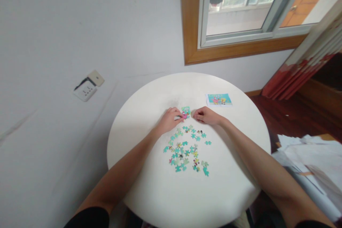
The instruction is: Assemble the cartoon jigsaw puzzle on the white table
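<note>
A round white table (149, 114) carries several loose teal jigsaw pieces (187, 153) scattered near its middle. Beyond them lies a small joined cluster of pieces (186, 111). My left hand (169, 120) rests on the table with its fingers curled, fingertips pinched against the left side of that cluster. My right hand (206, 115) lies just right of the cluster, fingers curled in; what they hold, if anything, is hidden. A printed picture card (219, 99) with cartoon figures lies flat at the far right of the table.
A white wall with a socket plate (86, 92) stands behind the table. A wood-framed window (232, 10) is at the upper right, with a red and cream curtain (307, 67) beside it. White papers (307, 156) lie piled at the right, over dark wooden floor.
</note>
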Demonstrator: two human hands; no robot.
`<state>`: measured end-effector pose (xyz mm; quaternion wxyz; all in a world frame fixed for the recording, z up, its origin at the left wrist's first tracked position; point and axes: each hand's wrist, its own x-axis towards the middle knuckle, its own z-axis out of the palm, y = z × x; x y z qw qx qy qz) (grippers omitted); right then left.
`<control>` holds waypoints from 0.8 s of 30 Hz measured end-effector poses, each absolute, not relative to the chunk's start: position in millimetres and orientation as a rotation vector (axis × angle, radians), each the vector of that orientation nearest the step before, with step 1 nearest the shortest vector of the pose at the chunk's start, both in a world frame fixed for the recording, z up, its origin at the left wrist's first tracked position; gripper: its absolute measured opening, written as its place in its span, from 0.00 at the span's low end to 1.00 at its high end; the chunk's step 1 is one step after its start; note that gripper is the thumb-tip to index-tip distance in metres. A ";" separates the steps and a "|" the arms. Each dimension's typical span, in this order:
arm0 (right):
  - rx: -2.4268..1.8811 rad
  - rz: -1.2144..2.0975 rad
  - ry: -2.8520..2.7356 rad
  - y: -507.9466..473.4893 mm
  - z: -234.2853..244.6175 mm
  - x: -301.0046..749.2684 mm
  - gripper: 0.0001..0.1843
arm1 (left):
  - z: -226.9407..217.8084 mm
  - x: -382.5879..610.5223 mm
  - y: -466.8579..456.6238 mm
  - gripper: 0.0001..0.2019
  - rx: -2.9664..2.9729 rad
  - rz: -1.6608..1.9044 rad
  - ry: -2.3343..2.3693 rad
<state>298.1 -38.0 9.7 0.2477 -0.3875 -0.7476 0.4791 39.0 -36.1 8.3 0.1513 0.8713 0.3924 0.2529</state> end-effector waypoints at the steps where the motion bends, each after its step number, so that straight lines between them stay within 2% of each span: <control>1: -1.055 1.308 -2.038 -38.0 9.7 298.2 0.12 | 8.6 39.0 -36.2 0.08 2.500 0.733 1.140; 7: -1.065 1.303 -2.039 -38.8 11.1 297.9 0.14 | 11.1 38.5 -37.9 0.17 2.538 0.706 1.134; 24: -1.073 1.294 -2.037 -38.0 8.7 297.5 0.13 | 8.7 38.0 -36.5 0.12 2.499 0.697 1.131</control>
